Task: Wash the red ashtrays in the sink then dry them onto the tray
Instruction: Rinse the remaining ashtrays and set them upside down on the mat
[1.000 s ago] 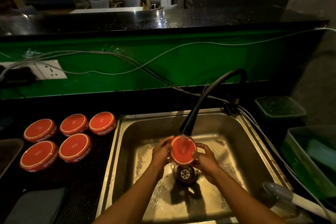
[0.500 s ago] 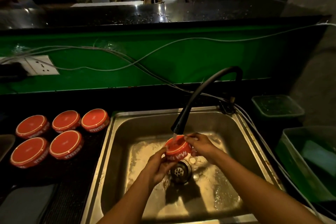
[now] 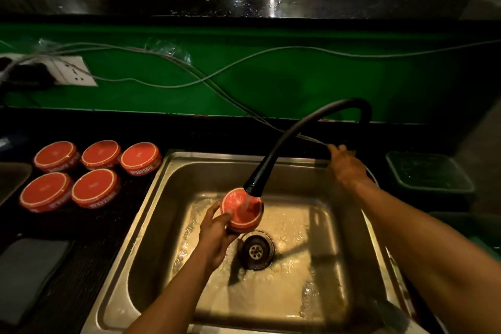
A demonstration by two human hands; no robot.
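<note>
Center frame, the left hand [image 3: 217, 233] grips a red ashtray [image 3: 242, 210] under the running faucet [image 3: 295, 138]. The right hand [image 3: 345, 164] reaches the faucet base at right; can't tell its finger state.

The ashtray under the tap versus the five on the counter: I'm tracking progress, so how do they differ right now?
The ashtray under the tap is gripped by the left hand over the sink; the five on the counter lie loose, untouched. The held one is tilted with water running onto it from the black faucet; the five sit flat, bottoms up, in two rows. The right hand reaches to the faucet's base. All are round, red, white-rimmed.
</note>
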